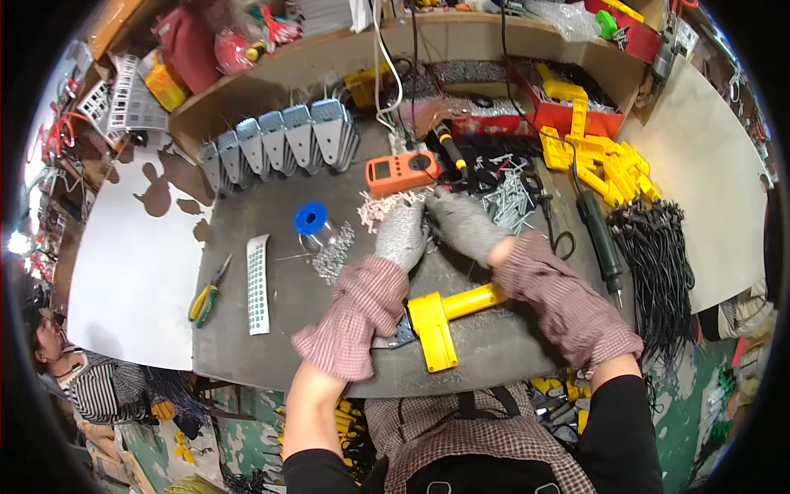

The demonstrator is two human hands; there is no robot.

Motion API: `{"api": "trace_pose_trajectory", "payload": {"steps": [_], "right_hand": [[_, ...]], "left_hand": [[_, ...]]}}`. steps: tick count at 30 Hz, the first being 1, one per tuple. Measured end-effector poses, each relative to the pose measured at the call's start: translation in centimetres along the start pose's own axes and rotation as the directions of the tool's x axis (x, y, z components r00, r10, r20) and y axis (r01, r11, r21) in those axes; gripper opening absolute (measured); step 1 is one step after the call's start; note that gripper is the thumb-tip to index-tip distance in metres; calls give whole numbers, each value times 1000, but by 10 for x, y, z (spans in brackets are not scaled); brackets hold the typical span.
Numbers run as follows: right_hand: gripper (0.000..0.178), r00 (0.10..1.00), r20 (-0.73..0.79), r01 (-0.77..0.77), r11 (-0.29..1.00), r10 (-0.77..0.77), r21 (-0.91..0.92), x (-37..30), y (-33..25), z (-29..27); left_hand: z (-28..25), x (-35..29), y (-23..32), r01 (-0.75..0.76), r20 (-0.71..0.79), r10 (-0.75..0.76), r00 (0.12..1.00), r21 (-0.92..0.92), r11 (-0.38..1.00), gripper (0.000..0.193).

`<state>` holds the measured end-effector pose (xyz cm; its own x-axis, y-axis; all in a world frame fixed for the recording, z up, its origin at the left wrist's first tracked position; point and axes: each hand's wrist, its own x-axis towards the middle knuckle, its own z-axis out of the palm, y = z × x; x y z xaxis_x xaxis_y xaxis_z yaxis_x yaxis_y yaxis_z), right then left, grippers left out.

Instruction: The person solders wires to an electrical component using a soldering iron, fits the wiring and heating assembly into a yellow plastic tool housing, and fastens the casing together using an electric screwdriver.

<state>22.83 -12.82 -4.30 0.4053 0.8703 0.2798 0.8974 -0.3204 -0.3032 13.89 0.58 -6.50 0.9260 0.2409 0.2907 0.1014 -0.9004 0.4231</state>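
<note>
Both gloved hands meet mid-bench: left hand [401,235] & right hand [462,221] fingertips together, pinching smth small, can't tell what. Yellow housing [444,317] lies near, screw pile [510,202] just right for easy reach.

beside the orange meter [402,171]: five grey metal brackets [280,146], one blue spool [310,218], one pair of pliers [207,295], two gloved hands [434,226].

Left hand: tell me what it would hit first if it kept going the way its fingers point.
The left hand, gloved in grey, points up and slightly right across the bench. First in that line is probably the pile of small pale plastic pieces at its fingertips, then the orange handheld meter. Depth is hard to judge.
</note>
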Motion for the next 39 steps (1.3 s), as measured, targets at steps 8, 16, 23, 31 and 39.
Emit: {"api": "trace_pose_trajectory", "payload": {"steps": [8, 16, 23, 31, 39], "right_hand": [[23, 997, -60, -47, 998, 44, -50, 3, 27, 21], [21, 958, -276, -14, 971, 81, 238, -19, 14, -16], [26, 837, 544, -432, 677, 56, 596, -143, -62, -69], [20, 897, 430, -206, 766, -101, 609, -160, -83, -60], [22, 940, 233, 48, 774, -248, 631, -149, -53, -53]], "left_hand": [[19, 5, -4, 80, -70, -95, 993, -193, 978, 18], [-23, -26, 0, -51, -103, 24, 994, -267, 962, 24], [-75, -176, 50, -3, 322, 233, 918, -581, 814, 38], [-79, -190, 69, -366, 274, 434, 858, -265, 892, 42], [-70, -153, 41, -276, 219, 345, 913, -290, 916, 29]]}}
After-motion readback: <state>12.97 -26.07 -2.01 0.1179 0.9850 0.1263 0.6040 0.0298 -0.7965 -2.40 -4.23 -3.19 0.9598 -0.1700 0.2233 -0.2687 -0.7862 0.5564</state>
